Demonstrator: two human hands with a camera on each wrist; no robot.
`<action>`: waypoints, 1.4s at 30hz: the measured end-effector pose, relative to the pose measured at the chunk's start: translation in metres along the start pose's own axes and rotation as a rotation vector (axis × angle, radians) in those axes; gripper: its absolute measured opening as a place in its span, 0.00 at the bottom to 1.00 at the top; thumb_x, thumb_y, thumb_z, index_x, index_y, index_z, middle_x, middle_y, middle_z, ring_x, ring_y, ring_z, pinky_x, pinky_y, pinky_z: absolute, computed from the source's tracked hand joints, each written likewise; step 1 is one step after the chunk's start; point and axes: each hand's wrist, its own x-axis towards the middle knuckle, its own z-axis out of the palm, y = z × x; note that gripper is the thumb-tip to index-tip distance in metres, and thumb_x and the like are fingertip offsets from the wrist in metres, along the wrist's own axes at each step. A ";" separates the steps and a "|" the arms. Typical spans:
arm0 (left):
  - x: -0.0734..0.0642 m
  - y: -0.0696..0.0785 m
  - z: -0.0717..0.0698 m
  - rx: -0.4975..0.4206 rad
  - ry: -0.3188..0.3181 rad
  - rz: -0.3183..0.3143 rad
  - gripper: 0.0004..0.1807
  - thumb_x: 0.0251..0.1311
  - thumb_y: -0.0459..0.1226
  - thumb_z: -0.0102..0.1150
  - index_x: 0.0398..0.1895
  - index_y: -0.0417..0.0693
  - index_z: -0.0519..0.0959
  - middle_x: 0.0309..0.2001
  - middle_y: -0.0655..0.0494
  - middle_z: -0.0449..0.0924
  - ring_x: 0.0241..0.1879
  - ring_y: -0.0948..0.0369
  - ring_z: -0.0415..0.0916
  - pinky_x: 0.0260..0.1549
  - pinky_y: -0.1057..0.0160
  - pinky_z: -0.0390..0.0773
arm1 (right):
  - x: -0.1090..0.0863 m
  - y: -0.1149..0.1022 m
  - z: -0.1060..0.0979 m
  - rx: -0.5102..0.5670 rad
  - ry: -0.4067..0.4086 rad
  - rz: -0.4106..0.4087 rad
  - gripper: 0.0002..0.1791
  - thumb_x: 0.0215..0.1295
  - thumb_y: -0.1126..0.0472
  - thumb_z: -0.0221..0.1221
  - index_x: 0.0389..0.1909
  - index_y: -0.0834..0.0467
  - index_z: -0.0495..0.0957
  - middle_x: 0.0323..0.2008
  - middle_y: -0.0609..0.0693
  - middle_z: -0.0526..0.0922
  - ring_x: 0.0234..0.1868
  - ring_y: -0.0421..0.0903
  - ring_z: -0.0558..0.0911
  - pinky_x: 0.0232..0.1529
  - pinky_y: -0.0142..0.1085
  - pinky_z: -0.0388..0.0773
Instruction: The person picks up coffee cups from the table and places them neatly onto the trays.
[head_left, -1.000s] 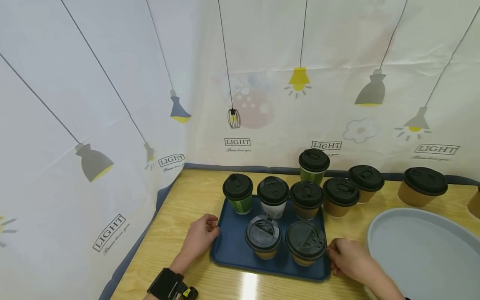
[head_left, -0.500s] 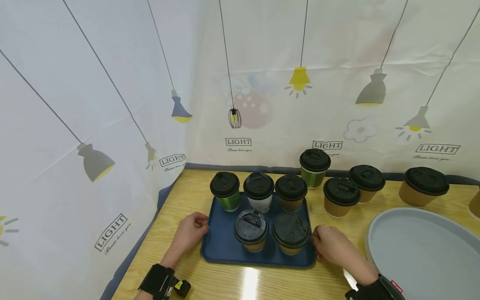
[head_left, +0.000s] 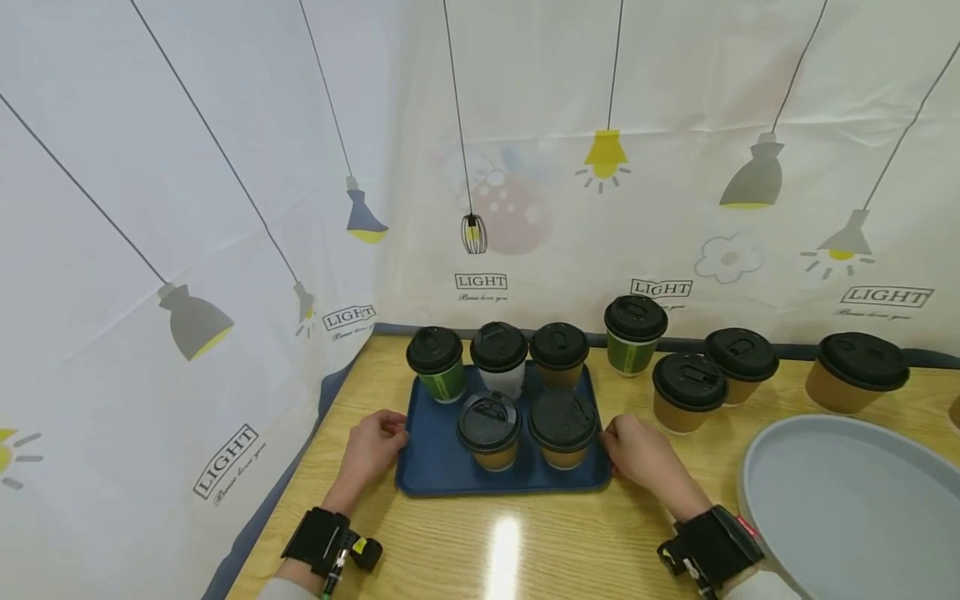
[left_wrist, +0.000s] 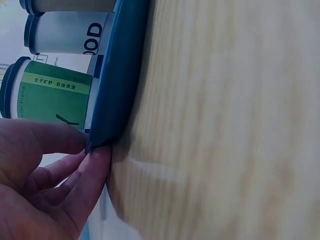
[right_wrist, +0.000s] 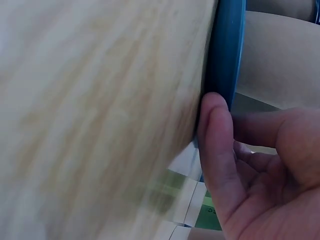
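A blue rectangular tray [head_left: 435,467] lies on the wooden table with several black-lidded paper cups on it. Along its back edge stand a green cup [head_left: 444,382], a white cup [head_left: 504,382] and a brown cup [head_left: 558,375]. Nearer the front are two more brown cups, one left [head_left: 495,458] and one right [head_left: 564,456]. My left hand [head_left: 372,450] pinches the tray's left rim between thumb and fingers, close beside the green cup in the left wrist view. On the opposite side my right hand [head_left: 641,450] pinches the right rim, its index finger curled under the edge.
Right of the tray stand another green cup [head_left: 632,354] and several brown cups, including a front one [head_left: 681,412] and a wide one [head_left: 851,387]. A round grey tray [head_left: 847,492] lies at the right front. Printed sheets [head_left: 570,233] hang behind and left of the table.
Both hands have moved the blue tray with its cups to the left and away from me. A gap has opened between it and the cups on its right.
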 end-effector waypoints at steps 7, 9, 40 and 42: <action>0.007 0.001 0.002 -0.019 0.007 -0.007 0.14 0.61 0.30 0.63 0.49 0.34 0.84 0.36 0.48 0.84 0.29 0.60 0.79 0.27 0.63 0.80 | 0.002 -0.001 0.000 0.007 0.032 0.003 0.19 0.76 0.63 0.56 0.20 0.59 0.79 0.14 0.47 0.73 0.17 0.43 0.73 0.22 0.36 0.67; 0.007 0.001 0.002 -0.029 0.004 -0.016 0.14 0.61 0.30 0.63 0.49 0.34 0.84 0.36 0.48 0.84 0.28 0.61 0.79 0.26 0.64 0.80 | -0.005 -0.002 -0.003 -0.015 0.053 -0.015 0.20 0.75 0.61 0.58 0.20 0.59 0.79 0.14 0.46 0.72 0.17 0.42 0.71 0.22 0.36 0.66; 0.005 -0.004 0.003 -0.086 -0.023 -0.028 0.13 0.63 0.29 0.63 0.50 0.32 0.82 0.36 0.48 0.82 0.27 0.62 0.77 0.25 0.67 0.78 | -0.007 0.037 -0.014 0.620 0.805 0.183 0.66 0.55 0.53 0.77 0.83 0.58 0.39 0.79 0.66 0.46 0.79 0.62 0.50 0.77 0.58 0.48; 0.005 -0.004 0.004 -0.091 -0.025 -0.031 0.13 0.63 0.29 0.63 0.50 0.32 0.82 0.36 0.48 0.81 0.27 0.62 0.77 0.25 0.66 0.79 | -0.004 0.038 -0.014 0.620 0.797 0.192 0.66 0.55 0.53 0.77 0.83 0.59 0.39 0.79 0.67 0.46 0.78 0.63 0.51 0.77 0.58 0.49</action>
